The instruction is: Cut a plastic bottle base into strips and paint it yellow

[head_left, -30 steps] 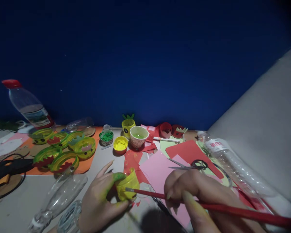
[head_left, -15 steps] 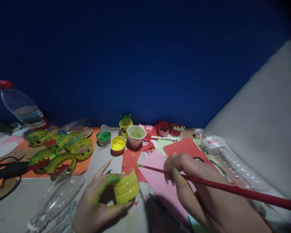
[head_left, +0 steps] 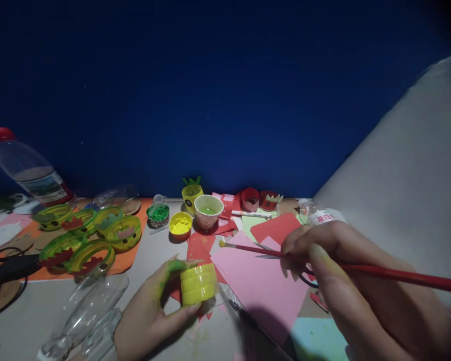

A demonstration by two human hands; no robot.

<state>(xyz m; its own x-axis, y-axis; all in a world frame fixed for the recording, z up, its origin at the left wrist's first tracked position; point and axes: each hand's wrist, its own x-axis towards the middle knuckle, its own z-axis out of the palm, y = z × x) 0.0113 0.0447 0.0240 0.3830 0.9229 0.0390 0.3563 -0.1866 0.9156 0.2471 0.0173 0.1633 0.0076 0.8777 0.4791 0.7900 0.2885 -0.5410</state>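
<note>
Between the thumb and fingers of my left hand (head_left: 154, 306) is a ribbed plastic bottle piece (head_left: 199, 285) painted glossy yellow. Green and yellow paint stains that hand. My right hand (head_left: 334, 271) grips a red-handled paintbrush (head_left: 255, 249), its yellow-tipped bristles pointing left, apart from the bottle piece and above pink paper (head_left: 255, 291). Scissors (head_left: 266, 250) lie partly hidden behind my right fingers. Beyond my hands stand a cup of yellow paint (head_left: 180, 225), a cup of green paint (head_left: 159, 214) and a paper cup (head_left: 209, 210) holding greenish liquid.
Several yellow-green painted rings (head_left: 124, 232) sit on orange paper (head_left: 143, 220) at left. A red-capped bottle (head_left: 30, 170) leans behind them, and clear bottle parts (head_left: 97, 301) lie in front. Red painted rings (head_left: 250, 199) stand at the back. A blue wall (head_left: 210, 100) rises behind.
My right hand has moved right with the paintbrush, drawing its tip away from the bottle piece. My left hand has turned the yellow piece more upright. The view has shifted slightly.
</note>
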